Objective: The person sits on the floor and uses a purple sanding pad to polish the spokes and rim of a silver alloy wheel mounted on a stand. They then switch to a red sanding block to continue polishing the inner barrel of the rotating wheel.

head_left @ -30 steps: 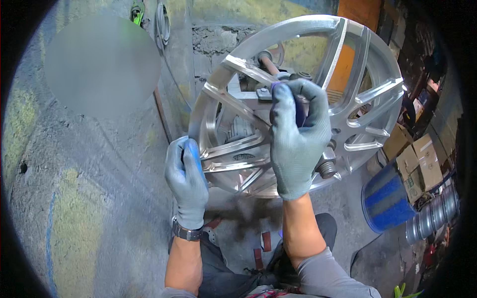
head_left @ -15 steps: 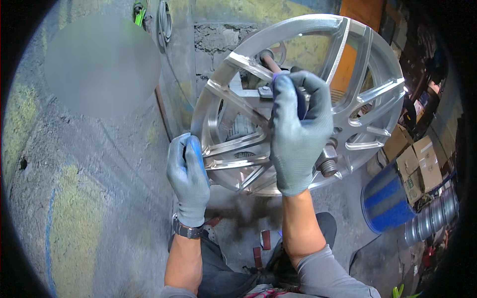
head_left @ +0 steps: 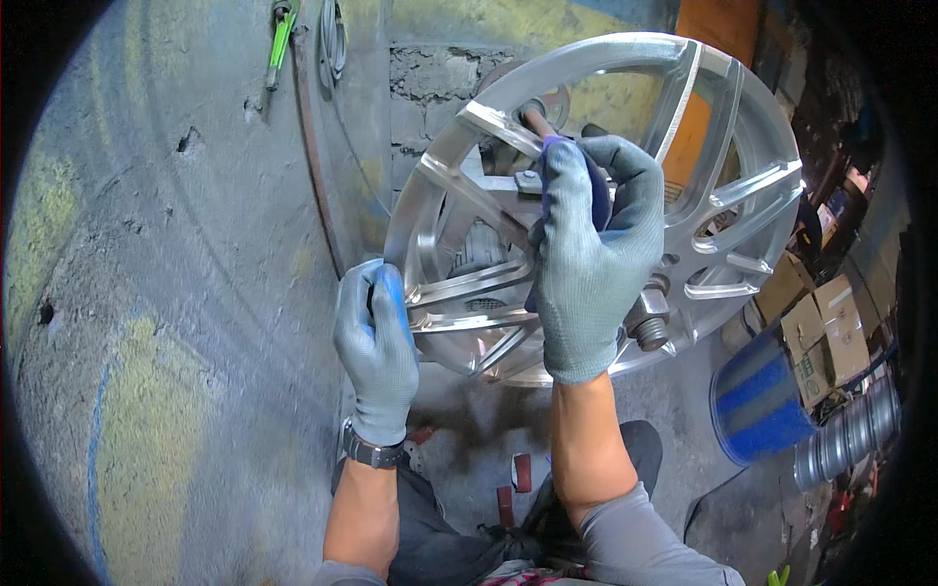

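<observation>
The wheel [head_left: 684,234] stands in front of both hands, tilted, with most of it beyond and to the right of the left hand [head_left: 379,337]. The two hands are well apart. The right hand [head_left: 601,259] pinches a dark purple pad [head_left: 600,200] between thumb and curled fingers, over the middle of the wheel; whether the pad touches metal is hidden behind the glove. The left hand is half curled at the wheel's near-left edge. I cannot tell whether it grips there, or whether the blue patch by its forefinger is a stain or something held.

To handle the pad well, a flat, even press along the spokes [head_left: 681,103] should serve better than a fingertip dig. The left hand probably does most good as a firm brace, so the wheel cannot rock. The bolt [head_left: 650,317] sits just right of the right hand's heel (an easy place to bark a wrist), so short strokes angled away from it seem wise. Gloved fingertips are best clear of the spokes' crisp edges, where cloth could snag.
</observation>
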Motion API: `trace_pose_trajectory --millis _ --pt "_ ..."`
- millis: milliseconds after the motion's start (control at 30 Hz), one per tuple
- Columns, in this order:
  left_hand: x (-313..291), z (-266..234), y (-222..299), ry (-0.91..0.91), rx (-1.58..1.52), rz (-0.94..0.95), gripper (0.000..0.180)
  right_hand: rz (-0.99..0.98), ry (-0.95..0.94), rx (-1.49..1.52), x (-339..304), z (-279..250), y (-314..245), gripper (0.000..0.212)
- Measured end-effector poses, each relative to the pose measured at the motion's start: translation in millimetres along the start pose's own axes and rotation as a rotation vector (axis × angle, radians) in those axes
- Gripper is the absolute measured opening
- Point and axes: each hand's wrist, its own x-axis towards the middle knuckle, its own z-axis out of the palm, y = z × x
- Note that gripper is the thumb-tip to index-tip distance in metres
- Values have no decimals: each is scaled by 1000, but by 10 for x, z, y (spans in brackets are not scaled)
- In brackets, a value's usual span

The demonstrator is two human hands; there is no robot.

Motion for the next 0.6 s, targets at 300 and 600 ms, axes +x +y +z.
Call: trace_pose_trajectory --millis 300,600 --pt "-4 -9 26 -4 -40 -68 17 11 20 65 -2 55 16 16" --pt "-12 -26 27 -6 -14 -26 19 72 -14 117 -108 115 -14 13"
